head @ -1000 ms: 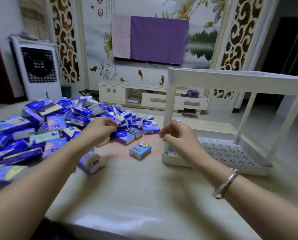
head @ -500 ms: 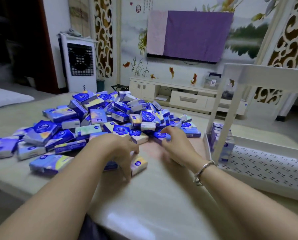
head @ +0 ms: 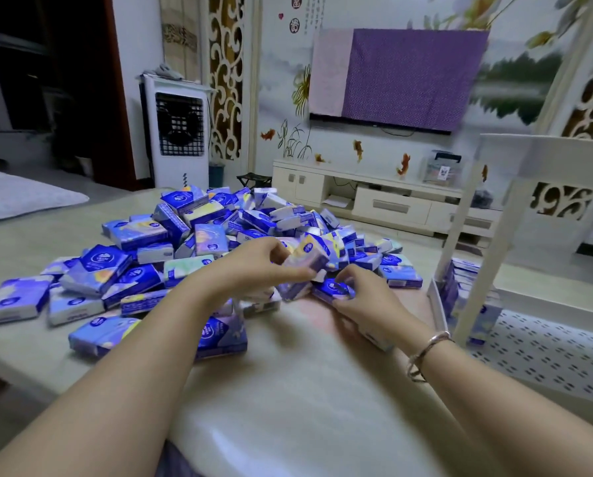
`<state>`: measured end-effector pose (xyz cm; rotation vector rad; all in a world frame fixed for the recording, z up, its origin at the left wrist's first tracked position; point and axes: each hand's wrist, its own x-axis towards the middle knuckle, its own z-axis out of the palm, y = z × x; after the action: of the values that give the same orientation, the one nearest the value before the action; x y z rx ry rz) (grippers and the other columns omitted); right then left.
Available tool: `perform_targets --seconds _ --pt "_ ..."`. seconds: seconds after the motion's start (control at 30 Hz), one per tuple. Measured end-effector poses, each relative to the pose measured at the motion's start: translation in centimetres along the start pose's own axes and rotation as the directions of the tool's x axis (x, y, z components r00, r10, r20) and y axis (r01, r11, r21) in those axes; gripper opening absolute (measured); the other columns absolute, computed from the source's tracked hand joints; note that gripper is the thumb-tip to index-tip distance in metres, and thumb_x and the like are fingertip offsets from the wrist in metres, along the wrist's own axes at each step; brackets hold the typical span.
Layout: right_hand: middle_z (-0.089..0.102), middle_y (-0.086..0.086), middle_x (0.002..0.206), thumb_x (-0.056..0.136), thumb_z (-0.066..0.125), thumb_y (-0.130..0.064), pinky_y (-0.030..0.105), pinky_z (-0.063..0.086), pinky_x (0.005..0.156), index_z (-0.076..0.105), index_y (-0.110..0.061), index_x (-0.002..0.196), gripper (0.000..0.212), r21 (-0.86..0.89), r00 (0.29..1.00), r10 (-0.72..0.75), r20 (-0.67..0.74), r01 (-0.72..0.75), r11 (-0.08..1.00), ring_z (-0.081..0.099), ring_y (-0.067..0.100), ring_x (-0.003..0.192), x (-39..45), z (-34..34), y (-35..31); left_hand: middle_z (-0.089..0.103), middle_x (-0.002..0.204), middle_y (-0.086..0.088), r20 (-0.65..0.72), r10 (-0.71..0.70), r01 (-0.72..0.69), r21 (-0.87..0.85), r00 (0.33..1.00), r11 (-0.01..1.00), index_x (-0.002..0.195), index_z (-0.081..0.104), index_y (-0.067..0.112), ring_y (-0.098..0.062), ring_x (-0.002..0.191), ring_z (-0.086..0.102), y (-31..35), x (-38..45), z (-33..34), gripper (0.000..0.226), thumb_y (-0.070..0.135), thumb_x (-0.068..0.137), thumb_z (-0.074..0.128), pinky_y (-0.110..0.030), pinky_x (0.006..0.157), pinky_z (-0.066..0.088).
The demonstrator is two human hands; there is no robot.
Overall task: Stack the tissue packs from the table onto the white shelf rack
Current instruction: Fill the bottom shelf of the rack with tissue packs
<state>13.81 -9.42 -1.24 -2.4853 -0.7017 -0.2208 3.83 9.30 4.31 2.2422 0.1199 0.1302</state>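
The left hand point(head: 253, 266) sits at centre frame with its grip pinched closed on a pale purple pack point(head: 305, 261), lifted clear of the counter point(head: 305, 390). The pinch at one end leaves the far end of the pack free, probably so it can be squared against others before transfer. The right hand point(head: 367, 294) lies just right of centre, fingers curled down over a dark blue pack point(head: 336, 289) at the near edge of the pile; motion blur hides the fingertips, so whether this grip has closed cannot be told. A bracelet point(head: 425, 352) circles the right wrist.

Outward from the hands, the heap of tissue packs point(head: 191, 242) fills the left and centre of the frame, unsorted and overlapping, with loose packs scattered toward the lower left. Both hands work its nearest edge, which keeps the reach short.

At right frame stands the white shelf rack point(head: 546, 356). A short upright row of packs point(head: 467, 290) already occupies the left corner of its perforated lower tier, touching the rim, which leaves the remaining tier open. Judged from the heap, most of the task remains.
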Motion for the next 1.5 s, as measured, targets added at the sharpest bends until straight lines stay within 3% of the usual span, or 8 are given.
perform_targets --seconds 0.23,0.47,0.63,0.77,0.97,1.1,1.23,1.5 --pt "0.066 0.011 0.104 0.082 0.071 -0.014 0.039 0.051 0.089 0.058 -0.015 0.107 0.028 0.793 0.970 0.242 0.020 -0.162 0.587 0.064 0.024 0.089 -0.1 -1.3 -2.5 0.073 0.081 0.004 -0.055 -0.069 0.030 -0.534 0.996 0.845 0.115 0.047 0.043 -0.028 0.073 0.071 0.1 1.7 1.5 0.025 0.029 0.101 0.031 -0.043 0.077 0.058" --pt "0.071 0.004 0.093 0.093 0.056 -0.016 0.033 0.048 0.088 0.071 -0.021 0.088 0.016 0.895 0.993 0.063 0.098 -0.116 0.431 0.065 0.016 0.090 0.4 -0.5 -5.1 0.063 0.113 -0.010 -0.106 -0.113 0.034 -0.563 0.988 0.826 0.118 0.031 0.029 -0.034 0.098 0.067 0.6 3.5 3.4 0.041 0.056 0.091 0.046 -0.052 0.078 0.057" --pt "0.066 -0.001 0.119 0.092 0.047 -0.018 0.032 0.041 0.094 0.072 -0.029 0.101 0.029 0.759 0.996 0.043 0.083 -0.091 0.645 0.056 0.013 0.117 1.8 -0.8 -3.6 0.065 0.103 0.000 -0.157 -0.063 -0.023 -0.494 0.986 0.869 0.104 0.037 0.036 -0.026 0.101 0.065 -0.7 4.6 2.9 0.028 0.053 0.089 0.054 -0.050 0.087 0.053" --pt "0.050 0.006 0.138 0.087 0.055 -0.014 0.037 0.038 0.103 0.047 -0.020 0.138 0.052 0.186 0.996 -0.041 -0.075 0.054 0.981 0.048 0.026 0.121 3.8 0.1 -1.2 0.065 0.105 -0.005 -0.144 -0.095 -0.028 -0.678 0.985 0.734 0.114 0.038 0.029 -0.024 0.083 0.069 0.4 4.6 2.8 0.029 0.042 0.094 0.054 -0.044 0.070 0.060" --pt "0.052 0.012 0.119 0.081 0.062 -0.023 0.039 0.037 0.092 0.042 -0.017 0.134 0.057 -0.211 0.986 -0.111 -0.127 0.083 0.974 0.044 0.031 0.113 3.7 1.1 -0.7 0.063 0.100 -0.005 -0.189 -0.152 -0.021 -0.689 0.970 0.724 0.112 0.040 0.025 -0.021 0.073 0.065 1.0 4.4 3.0 0.027 0.040 0.094 0.054 -0.034 0.054 0.058" --pt "0.058 0.007 0.105 0.077 0.066 -0.029 0.033 0.042 0.079 0.045 -0.017 0.121 0.050 0.220 0.975 0.136 -0.177 -0.096 0.971 0.053 0.025 0.101 2.5 -1.1 -1.5 0.065 0.102 -0.005 -0.224 -0.132 -0.043 -0.639 0.966 0.768 0.115 0.037 0.026 -0.021 0.075 0.066 1.4 3.8 2.9 0.029 0.040 0.095 0.052 -0.041 0.068 0.059" --pt "0.060 -0.001 0.087 0.091 0.053 -0.023 0.026 0.047 0.068 0.046 -0.027 0.119 0.029 0.746 0.977 0.213 0.035 -0.167 0.645 0.057 0.016 0.075 -0.1 -4.6 -2.9 0.066 0.108 0.002 -0.231 -0.070 -0.072 -0.553 0.970 0.830 0.113 0.042 0.034 -0.021 0.097 0.067 2.2 2.6 3.7 0.037 0.051 0.085 0.059 -0.050 0.090 0.052" --pt "0.063 0.009 0.096 0.092 0.044 -0.012 0.034 0.045 0.083 0.057 -0.017 0.115 0.026 0.762 0.992 0.071 0.108 -0.128 0.635 0.055 0.020 0.082 -4.6 -8.1 -3.7 0.060 0.111 0.006 -0.251 0.072 -0.194 -0.502 0.965 0.843 0.115 0.037 0.031 -0.007 0.092 0.059 6.0 -0.9 6.5 0.026 0.047 0.096 0.043 -0.019 0.059 0.048"
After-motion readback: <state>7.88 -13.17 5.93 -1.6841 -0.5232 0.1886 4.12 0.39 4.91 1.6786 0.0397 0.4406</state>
